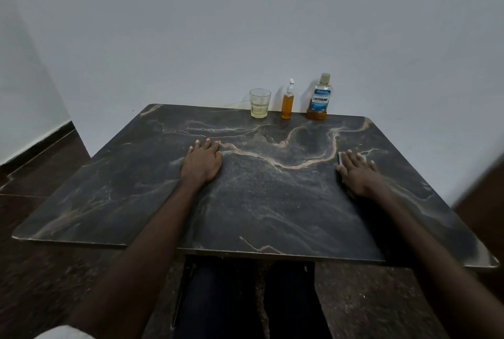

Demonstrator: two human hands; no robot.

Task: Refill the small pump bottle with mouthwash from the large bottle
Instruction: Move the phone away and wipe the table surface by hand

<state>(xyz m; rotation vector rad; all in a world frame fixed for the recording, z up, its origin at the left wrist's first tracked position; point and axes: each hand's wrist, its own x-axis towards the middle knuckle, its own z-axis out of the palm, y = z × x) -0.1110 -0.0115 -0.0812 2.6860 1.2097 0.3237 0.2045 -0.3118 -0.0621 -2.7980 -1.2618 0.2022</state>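
Note:
The small pump bottle [288, 102], filled with amber liquid and topped by a white pump, stands at the table's far edge. To its right stands the large mouthwash bottle [319, 98] with a blue label, a pale cap and a little amber liquid at its bottom. My left hand [202, 161] lies flat on the table, fingers spread, well short of both bottles. My right hand [357, 171] lies flat at the right, resting on a small flat object [341, 158] that is mostly hidden under it.
A clear glass [260, 102] with a little pale liquid stands left of the pump bottle. The dark marbled table [272, 202] is pushed up to a white wall. My legs show below its near edge.

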